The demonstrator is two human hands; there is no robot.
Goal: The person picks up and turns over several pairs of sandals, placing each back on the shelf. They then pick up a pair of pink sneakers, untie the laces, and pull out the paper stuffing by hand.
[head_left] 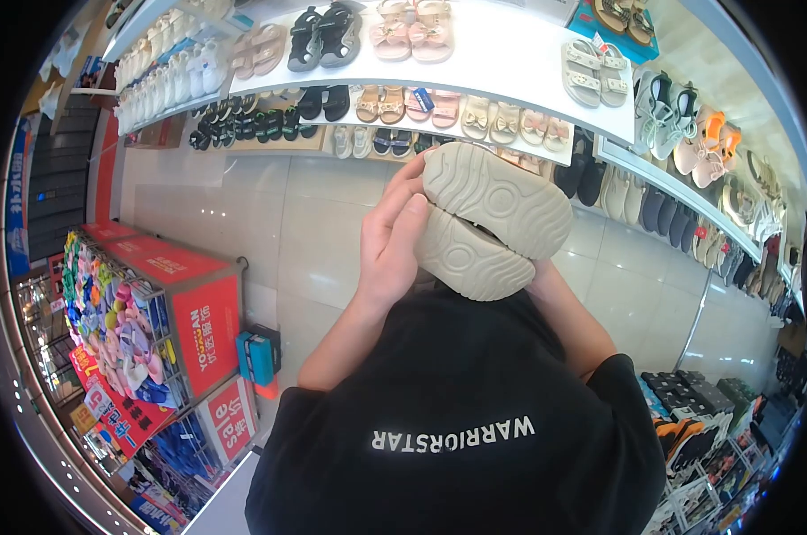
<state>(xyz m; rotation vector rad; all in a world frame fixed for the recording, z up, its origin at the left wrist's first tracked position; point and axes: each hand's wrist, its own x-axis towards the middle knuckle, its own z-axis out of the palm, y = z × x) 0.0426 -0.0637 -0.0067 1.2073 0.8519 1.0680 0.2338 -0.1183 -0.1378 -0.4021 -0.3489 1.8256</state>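
Observation:
I hold a pair of beige sandals [493,223] up in front of my chest, with both ridged soles facing me and one overlapping the other. My left hand [395,236] grips their left side, thumb and fingers pressed on the edge of the lower sole. My right hand [543,278] reaches up behind the sandals from the right. Only its wrist and forearm show, and its fingers are hidden behind the soles. Below is my black shirt [457,401] with white lettering.
White wall shelves [510,62] hold several pairs of sandals and shoes, continuing down the right side [689,134]. A red wire bin [154,330] of colourful slippers stands at the left. A blue box [259,355] sits on the pale tiled floor [243,214]. More shoe racks [698,428] fill the lower right.

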